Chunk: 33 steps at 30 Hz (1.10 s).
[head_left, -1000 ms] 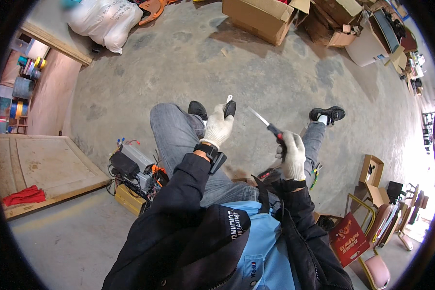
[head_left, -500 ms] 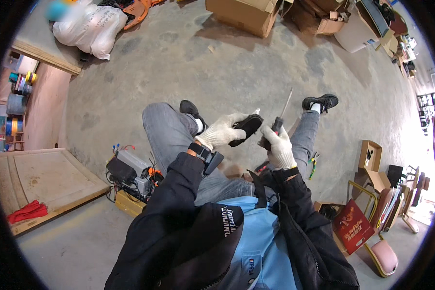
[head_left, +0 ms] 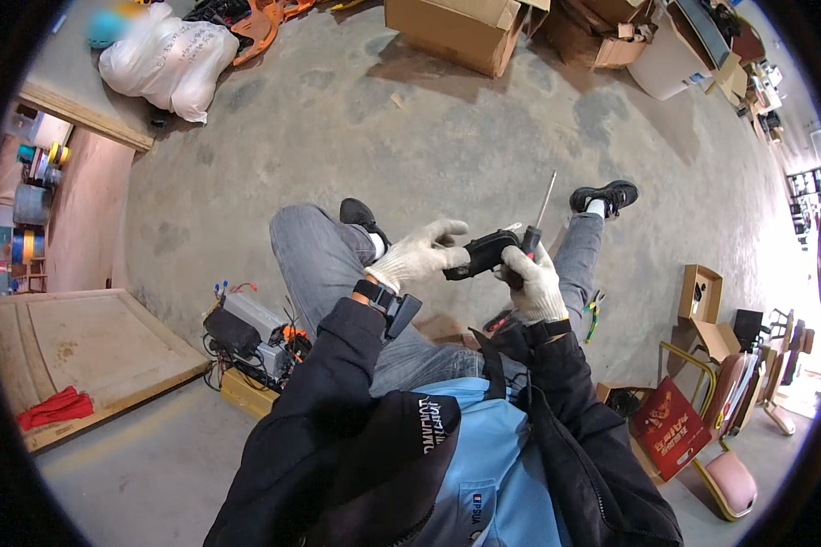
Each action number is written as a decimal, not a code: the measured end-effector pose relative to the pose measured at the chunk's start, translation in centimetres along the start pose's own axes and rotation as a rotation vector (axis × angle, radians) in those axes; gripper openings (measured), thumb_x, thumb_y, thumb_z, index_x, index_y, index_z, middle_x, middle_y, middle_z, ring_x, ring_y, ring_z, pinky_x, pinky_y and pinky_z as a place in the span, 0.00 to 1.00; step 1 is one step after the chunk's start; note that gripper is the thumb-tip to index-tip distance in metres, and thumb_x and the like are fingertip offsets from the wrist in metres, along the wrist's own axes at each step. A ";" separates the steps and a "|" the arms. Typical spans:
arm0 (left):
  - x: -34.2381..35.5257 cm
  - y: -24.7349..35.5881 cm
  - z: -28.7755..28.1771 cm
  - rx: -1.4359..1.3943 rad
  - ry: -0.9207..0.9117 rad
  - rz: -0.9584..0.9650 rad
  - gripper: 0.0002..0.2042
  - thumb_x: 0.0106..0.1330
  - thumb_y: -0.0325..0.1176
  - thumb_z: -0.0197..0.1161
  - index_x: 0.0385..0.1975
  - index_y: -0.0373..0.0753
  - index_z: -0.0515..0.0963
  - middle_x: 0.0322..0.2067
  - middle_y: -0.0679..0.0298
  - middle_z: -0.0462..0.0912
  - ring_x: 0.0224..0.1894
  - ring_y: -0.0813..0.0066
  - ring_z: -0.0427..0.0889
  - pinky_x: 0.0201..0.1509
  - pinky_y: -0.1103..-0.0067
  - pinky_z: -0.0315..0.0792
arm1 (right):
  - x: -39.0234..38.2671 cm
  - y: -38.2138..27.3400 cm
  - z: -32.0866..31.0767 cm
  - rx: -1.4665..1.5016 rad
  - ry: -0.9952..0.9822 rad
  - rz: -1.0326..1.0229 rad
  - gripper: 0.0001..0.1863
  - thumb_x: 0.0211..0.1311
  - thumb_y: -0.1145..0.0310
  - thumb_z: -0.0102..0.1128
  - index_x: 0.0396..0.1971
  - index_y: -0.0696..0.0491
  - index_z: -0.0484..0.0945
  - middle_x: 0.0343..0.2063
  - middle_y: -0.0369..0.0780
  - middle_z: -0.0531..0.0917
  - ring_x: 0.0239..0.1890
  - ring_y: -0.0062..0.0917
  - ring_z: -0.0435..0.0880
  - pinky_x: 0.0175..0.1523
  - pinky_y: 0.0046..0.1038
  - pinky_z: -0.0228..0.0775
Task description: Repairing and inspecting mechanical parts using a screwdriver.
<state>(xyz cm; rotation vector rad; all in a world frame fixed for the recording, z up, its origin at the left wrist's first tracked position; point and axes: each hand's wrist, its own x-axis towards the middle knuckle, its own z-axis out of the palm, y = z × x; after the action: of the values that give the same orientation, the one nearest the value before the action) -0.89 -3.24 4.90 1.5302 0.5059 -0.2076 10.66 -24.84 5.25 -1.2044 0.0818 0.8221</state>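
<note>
A black oblong plastic part point(head_left: 480, 255) is held up between my gloved hands, over the gap between my legs. My right hand point(head_left: 534, 284) is closed round the dark handle of a screwdriver point(head_left: 545, 205), its shaft pointing up and away. The right thumb and fingers also meet the part's right end. Fingers stretched forward and apart, my left hand point(head_left: 420, 255) is at the part's left end, with its thumb against it or very close. Both hands wear white knit gloves. The part's underside is hidden.
Green-handled pliers point(head_left: 594, 310) lie beside my right leg. A red-and-black tool point(head_left: 499, 321) is near my right wrist. To the left are a wired metal device point(head_left: 251, 314) and a wooden panel point(head_left: 100, 346) with a red cloth point(head_left: 55, 407). Cardboard boxes point(head_left: 456, 32) stand ahead.
The black part has moved right and turned more level, coming against my right hand. My left fingers have loosened and spread from it. The screwdriver stays in my right hand.
</note>
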 end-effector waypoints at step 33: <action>-0.9 -0.7 -3.3 -0.256 0.546 0.028 0.24 0.73 0.28 0.63 0.70 0.36 0.75 0.52 0.66 0.83 0.49 0.78 0.81 0.51 0.78 0.81 | 12.6 3.8 -1.9 -0.510 -0.004 0.410 0.15 0.67 0.60 0.68 0.35 0.59 0.82 0.22 0.38 0.79 0.20 0.25 0.76 0.26 0.32 0.72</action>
<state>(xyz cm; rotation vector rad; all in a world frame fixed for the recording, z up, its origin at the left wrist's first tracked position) -2.59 -0.16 4.76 1.3324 0.9041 0.2987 18.09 -19.50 -4.39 -1.6966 0.1225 1.2523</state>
